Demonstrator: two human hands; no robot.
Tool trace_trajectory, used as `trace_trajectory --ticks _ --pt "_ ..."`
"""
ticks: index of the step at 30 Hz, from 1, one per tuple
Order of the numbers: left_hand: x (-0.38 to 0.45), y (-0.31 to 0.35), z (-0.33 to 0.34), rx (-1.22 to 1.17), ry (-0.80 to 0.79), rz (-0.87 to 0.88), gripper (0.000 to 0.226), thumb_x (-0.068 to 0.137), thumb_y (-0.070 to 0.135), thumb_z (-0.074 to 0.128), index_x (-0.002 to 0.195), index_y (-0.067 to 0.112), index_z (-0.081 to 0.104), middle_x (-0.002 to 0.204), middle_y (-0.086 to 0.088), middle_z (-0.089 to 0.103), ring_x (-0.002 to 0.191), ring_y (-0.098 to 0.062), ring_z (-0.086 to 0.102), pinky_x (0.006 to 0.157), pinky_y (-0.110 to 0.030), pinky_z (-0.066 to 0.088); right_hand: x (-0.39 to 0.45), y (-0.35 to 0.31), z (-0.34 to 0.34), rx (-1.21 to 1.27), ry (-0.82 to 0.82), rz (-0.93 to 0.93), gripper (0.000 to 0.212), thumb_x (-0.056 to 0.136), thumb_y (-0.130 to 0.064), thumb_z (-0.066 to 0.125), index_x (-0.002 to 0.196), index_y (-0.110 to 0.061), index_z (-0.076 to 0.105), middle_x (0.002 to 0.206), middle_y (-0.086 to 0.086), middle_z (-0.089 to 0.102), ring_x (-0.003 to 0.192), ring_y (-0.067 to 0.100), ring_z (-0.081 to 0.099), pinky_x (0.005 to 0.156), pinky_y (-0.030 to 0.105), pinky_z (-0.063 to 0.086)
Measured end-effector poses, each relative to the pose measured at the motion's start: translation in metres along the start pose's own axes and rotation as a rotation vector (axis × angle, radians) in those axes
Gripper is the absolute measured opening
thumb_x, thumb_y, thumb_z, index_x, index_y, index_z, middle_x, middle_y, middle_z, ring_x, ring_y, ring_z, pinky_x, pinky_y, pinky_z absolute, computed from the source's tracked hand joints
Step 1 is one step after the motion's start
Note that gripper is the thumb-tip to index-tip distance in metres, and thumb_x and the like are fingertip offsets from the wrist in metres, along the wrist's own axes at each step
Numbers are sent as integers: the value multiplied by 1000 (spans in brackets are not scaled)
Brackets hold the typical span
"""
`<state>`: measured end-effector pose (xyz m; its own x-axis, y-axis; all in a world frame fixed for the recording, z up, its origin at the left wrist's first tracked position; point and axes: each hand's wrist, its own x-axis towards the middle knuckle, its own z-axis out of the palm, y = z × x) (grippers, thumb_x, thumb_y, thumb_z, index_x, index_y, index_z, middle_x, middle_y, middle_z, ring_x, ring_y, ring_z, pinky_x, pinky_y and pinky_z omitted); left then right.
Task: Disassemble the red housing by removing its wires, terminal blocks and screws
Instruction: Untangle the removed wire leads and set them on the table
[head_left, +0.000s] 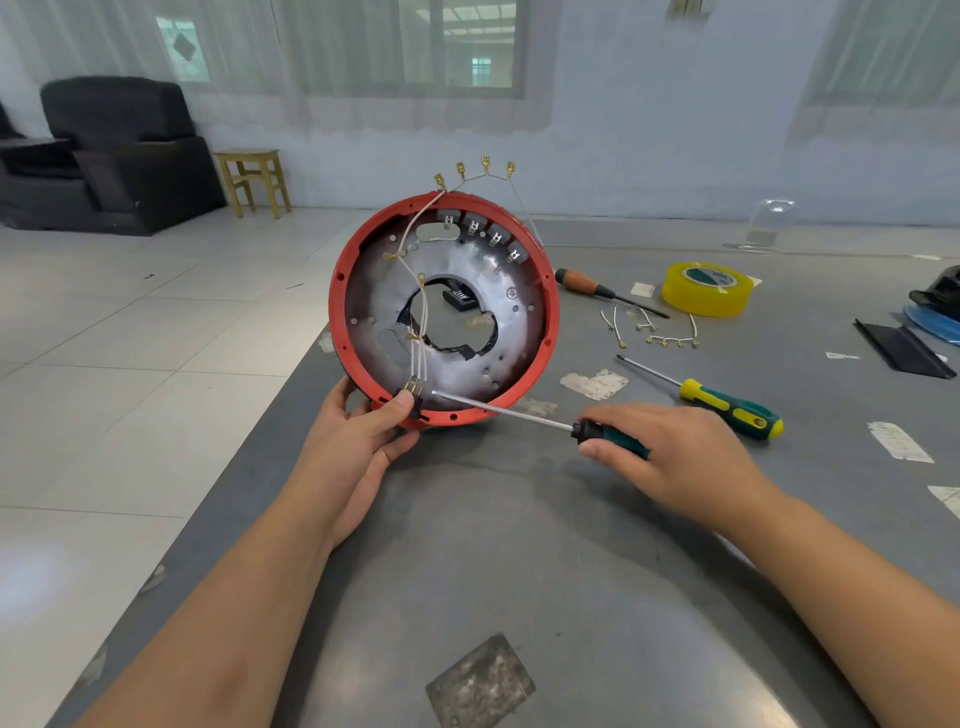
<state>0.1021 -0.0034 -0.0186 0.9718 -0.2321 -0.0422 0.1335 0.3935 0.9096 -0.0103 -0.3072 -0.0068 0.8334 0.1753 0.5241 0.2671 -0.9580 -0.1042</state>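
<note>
Right now the right hand is wrapped round the dark green handle of a screwdriver, and its long metal tip points at a small black terminal block at about 7 o'clock on the rim of the red housing. The left hand holds that rim from below, thumb pressed right beside the block, so the housing stands tilted on the grey table. To do this well, I think the tip should sit snug and the left hand should hold tight — a slip could poke the thumb. Inside the housing, white wires run up from 7 to 12 o'clock, and more grey terminal blocks sit near 1 o'clock. Out at 3 o'clock lie loose wires, two more screwdrivers and yellow tape.
</note>
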Motion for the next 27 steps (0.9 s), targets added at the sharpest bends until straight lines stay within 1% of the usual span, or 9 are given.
trace_trajectory --ticks 3,6,8,13,16,18,20,23,27 --pt "1 0 -4 -87 3 -41 49 94 -2 70 139 11 54 118 -11 77 104 -26 78 82 -34 64 3 1 -2 -105 37 -74 44 100 -62 38 121 -38 68 94 -17 71 77 14 70 46 29 48" --pt "0 2 -7 -141 -13 -70 54 92 -7 68 142 7 53 124 -16 75 113 -32 75 84 -39 64 4 1 -4 -110 56 -97 46 100 -61 39 126 -37 68 96 -16 71 80 15 70 46 33 50" --pt "-2 3 -8 -155 -27 -78 55 91 -8 67 142 6 52 124 -17 75 115 -34 74 84 -42 64 5 1 -4 -101 51 -109 47 101 -61 38 128 -36 68 99 -15 72 82 17 71 47 35 52" --pt "-4 3 -6 -169 -15 -79 55 94 -8 64 144 6 50 129 -19 73 117 -34 73 84 -44 64 7 -2 -9 -120 35 -137 47 101 -58 40 127 -34 69 96 -12 72 78 17 69 43 35 51" --pt "-4 5 -5 -173 19 -71 44 95 4 70 137 8 58 129 -17 73 113 -31 74 83 -41 64 7 -3 -12 -127 13 -135 47 101 -58 39 127 -33 69 95 -12 71 78 17 68 44 36 51" --pt "-3 7 -3 -149 39 -61 38 95 12 73 132 7 64 122 -14 76 108 -28 77 81 -37 64 7 -4 -13 -131 -1 -133 48 101 -58 37 127 -33 69 93 -11 70 78 18 68 46 36 52" --pt "-2 8 -4 -120 70 -58 29 96 10 72 124 6 68 113 -13 79 100 -26 78 79 -35 64 8 -4 -14 -134 -6 -138 48 102 -58 36 128 -33 68 94 -11 70 79 18 68 47 36 52" --pt "0 10 -6 -79 108 -58 19 95 1 67 113 0 69 101 -14 78 92 -27 77 78 -38 65 7 -7 -14 -130 4 -148 46 103 -56 39 128 -32 69 95 -9 71 79 20 69 47 36 52" --pt "0 12 -6 -50 161 -64 22 92 -6 62 112 -2 68 94 -12 76 86 -28 76 75 -38 65 6 -11 -13 -148 27 -160 39 104 -51 49 127 -29 71 96 -7 72 81 24 71 49 36 53"
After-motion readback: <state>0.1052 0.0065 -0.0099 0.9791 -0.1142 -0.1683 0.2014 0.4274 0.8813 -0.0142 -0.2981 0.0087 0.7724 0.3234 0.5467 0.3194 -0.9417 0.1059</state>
